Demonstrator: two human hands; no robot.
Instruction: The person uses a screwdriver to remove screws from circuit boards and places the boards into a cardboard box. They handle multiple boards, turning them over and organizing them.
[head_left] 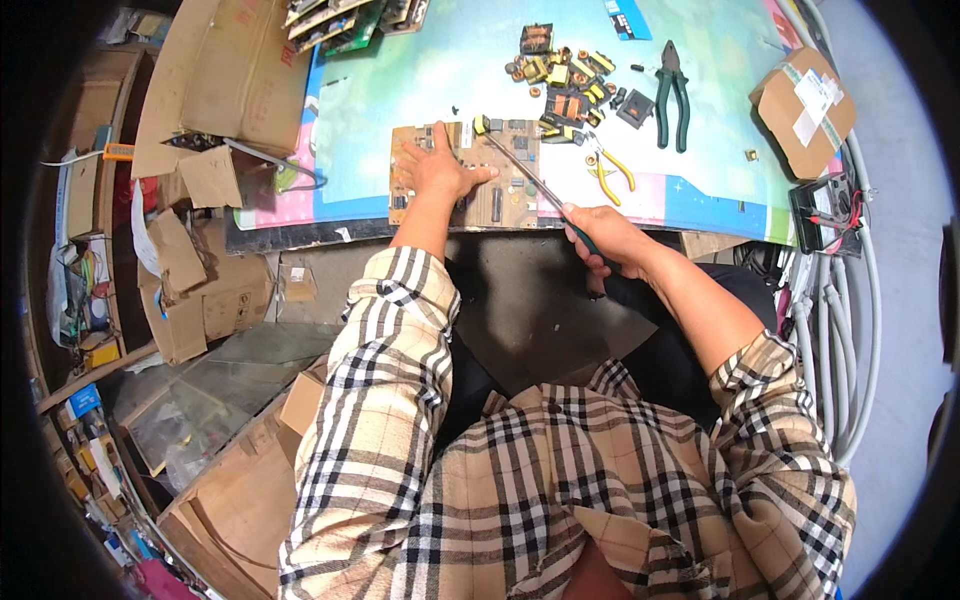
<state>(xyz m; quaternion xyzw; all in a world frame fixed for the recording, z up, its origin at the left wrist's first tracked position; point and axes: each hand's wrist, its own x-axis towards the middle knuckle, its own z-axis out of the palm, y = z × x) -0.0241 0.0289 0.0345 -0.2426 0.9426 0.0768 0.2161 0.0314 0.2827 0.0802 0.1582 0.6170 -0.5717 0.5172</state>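
Observation:
A brown circuit board (520, 207) lies at the near edge of the table, with several parts still mounted on it. My left hand (437, 172) presses flat on the board's left half, fingers spread. My right hand (606, 238) is wrapped around the dark handle of a long-shafted screwdriver (527, 171). The screwdriver's shaft slants across the board, and its tip reaches close to a small yellow-and-black transformer (481, 125) at the board's far edge. Whether the tip touches the transformer I cannot tell.
Beyond the board sits a pile of loose transformers and coils (568, 104). Yellow-handled pliers (612, 173) and larger green-handled pliers (672, 100) lie to the right. A cardboard box (800, 110) and a black multimeter (826, 214) are farther right. Stacked circuit boards (345, 22) stand far left.

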